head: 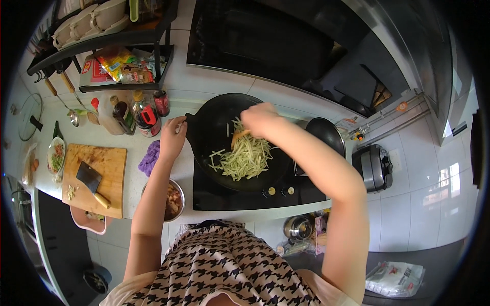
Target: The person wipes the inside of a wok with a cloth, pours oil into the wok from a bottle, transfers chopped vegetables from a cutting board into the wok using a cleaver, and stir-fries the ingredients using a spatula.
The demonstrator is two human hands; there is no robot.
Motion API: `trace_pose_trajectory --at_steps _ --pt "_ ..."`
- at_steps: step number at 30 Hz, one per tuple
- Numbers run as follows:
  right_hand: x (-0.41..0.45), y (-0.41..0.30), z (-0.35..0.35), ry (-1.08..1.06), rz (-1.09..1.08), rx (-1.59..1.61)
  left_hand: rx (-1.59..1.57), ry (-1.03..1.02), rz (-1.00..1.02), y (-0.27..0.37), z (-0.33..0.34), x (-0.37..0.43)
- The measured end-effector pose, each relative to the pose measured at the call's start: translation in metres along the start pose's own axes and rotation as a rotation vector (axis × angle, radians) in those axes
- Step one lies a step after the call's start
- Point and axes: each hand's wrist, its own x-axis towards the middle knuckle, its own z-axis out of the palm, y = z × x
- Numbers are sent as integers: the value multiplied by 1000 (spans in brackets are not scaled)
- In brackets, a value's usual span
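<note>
A dark wok (pixel 214 109) sits on the black cooktop (pixel 218 201). Pale green vegetable shreds (pixel 245 162) are heaped in it, with a few strands loose on its wall. At the wok's left side, my left hand (pixel 173 137) has its fingers closed around the small ear handle (pixel 190 121). My right hand (pixel 261 119) reaches over the wok from the right, gripping a wooden spatula (pixel 239 135). The spatula's blade is down at the left edge of the shreds; its upper part is hidden by the hand.
Left of the cooktop are a purple cloth (pixel 149 158) and a metal bowl (pixel 175 201) of meat in dark liquid. A cleaver (pixel 89 178) lies on a wooden board (pixel 115 160). Sauce bottles (pixel 145 118) stand behind. A black pan (pixel 325 134) is at the right, partly behind my forearm.
</note>
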Motion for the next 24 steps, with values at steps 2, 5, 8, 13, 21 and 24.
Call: trace_pose_trajectory --at_steps 2,5,8,13,21,24 --pt "-24 32 25 7 79 196 -27 26 10 2 -2 1" --pt "-93 51 36 122 153 325 -10 37 18 4 -4 4" --pt "-149 52 32 94 276 508 6 36 27 0 -4 6" --pt "-212 56 29 88 336 620 12 38 48 -7 -3 6" --pt "-201 16 103 178 278 497 19 12 35 -11 8 8" --pt "-169 -3 142 328 303 521 18 8 28 -9 11 7"
